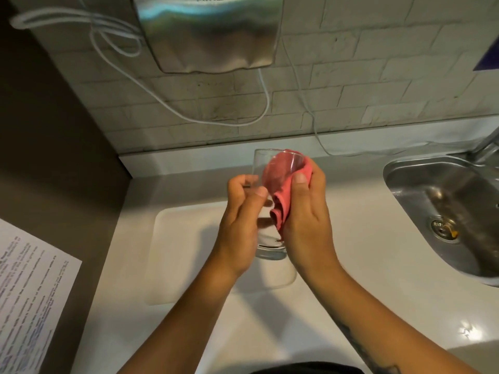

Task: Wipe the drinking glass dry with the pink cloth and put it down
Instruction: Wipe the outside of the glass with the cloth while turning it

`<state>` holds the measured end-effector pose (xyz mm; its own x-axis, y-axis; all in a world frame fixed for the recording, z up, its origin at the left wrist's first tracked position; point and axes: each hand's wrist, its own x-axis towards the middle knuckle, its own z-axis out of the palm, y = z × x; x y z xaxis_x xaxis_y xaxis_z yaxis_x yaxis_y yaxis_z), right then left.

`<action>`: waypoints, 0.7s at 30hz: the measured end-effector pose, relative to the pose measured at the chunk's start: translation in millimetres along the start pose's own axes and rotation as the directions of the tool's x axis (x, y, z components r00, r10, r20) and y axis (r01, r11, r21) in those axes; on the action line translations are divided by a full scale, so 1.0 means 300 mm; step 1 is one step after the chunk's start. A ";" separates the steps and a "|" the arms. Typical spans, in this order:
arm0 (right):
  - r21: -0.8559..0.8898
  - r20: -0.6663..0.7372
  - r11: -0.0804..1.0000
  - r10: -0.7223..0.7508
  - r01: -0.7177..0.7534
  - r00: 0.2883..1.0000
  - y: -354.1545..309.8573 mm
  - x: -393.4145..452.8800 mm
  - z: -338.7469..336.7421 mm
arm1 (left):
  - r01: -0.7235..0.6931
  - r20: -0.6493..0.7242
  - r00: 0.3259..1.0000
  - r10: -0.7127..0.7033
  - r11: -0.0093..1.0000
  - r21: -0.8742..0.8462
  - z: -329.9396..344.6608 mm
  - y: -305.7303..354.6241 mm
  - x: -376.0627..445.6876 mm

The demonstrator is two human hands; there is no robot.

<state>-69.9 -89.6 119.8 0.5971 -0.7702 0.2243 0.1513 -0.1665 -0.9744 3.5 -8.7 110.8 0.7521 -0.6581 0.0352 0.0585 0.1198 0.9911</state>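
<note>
A clear drinking glass is held above the counter, its mouth pointing away from me toward the wall. My left hand grips the glass's side near its thick base. The pink cloth is wrapped over the rim on the right, with part of it showing pink through the glass wall. My right hand presses the cloth against the glass, thumb on top. The lower part of the glass is hidden between both hands.
A white mat lies on the pale counter under my hands. A steel sink with a tap is at the right. A steel hand dryer and white cables hang on the tiled wall. A printed sheet is at the left.
</note>
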 end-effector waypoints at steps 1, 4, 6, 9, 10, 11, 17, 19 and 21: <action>0.003 -0.030 1.000 0.010 -0.010 0.999 0.006 0.004 0.000 | -0.035 -0.029 0.999 0.039 0.992 0.123 0.007 0.000 0.000; 0.023 -0.076 0.998 0.058 -0.056 0.995 0.009 0.025 -0.006 | -0.126 -0.103 0.979 0.174 0.924 0.361 0.012 -0.013 -0.021; 0.012 -0.051 0.999 0.052 -0.051 0.997 0.010 0.022 -0.008 | -0.132 -0.092 0.979 0.181 0.912 0.387 0.007 -0.026 -0.039; -0.023 0.087 0.999 0.040 -0.038 0.995 -0.001 0.015 -0.011 | -0.091 -0.104 0.985 0.136 0.932 0.350 0.005 -0.036 -0.048; -0.018 0.144 0.999 0.039 -0.037 0.989 0.000 0.007 -0.015 | -0.082 -0.119 0.985 0.129 0.939 0.333 0.006 -0.033 -0.044; -0.030 0.201 0.999 0.033 -0.028 0.979 0.011 -0.010 -0.021 | -0.075 -0.143 0.982 0.124 0.950 0.302 0.005 -0.027 -0.038; -0.157 0.321 0.983 -0.041 0.095 0.946 0.054 -0.131 -0.026 | -0.062 -0.121 0.989 0.087 0.980 0.190 -0.029 0.009 -0.008; -0.069 0.261 0.997 -0.006 0.025 0.965 0.023 -0.067 -0.034 | -0.068 -0.081 0.994 0.079 0.989 0.131 -0.012 -0.005 -0.022; -0.060 0.172 0.998 -0.004 0.015 0.985 -0.023 0.014 -0.046 | -0.043 -0.062 0.997 0.047 0.997 0.062 0.019 -0.022 -0.039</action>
<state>-79.2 -100.2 127.3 0.7228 -0.6523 0.2281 0.1123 -0.2148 -0.9702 -9.4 -5.9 104.5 0.7930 -0.6047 0.0738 -0.0148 0.1020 0.9947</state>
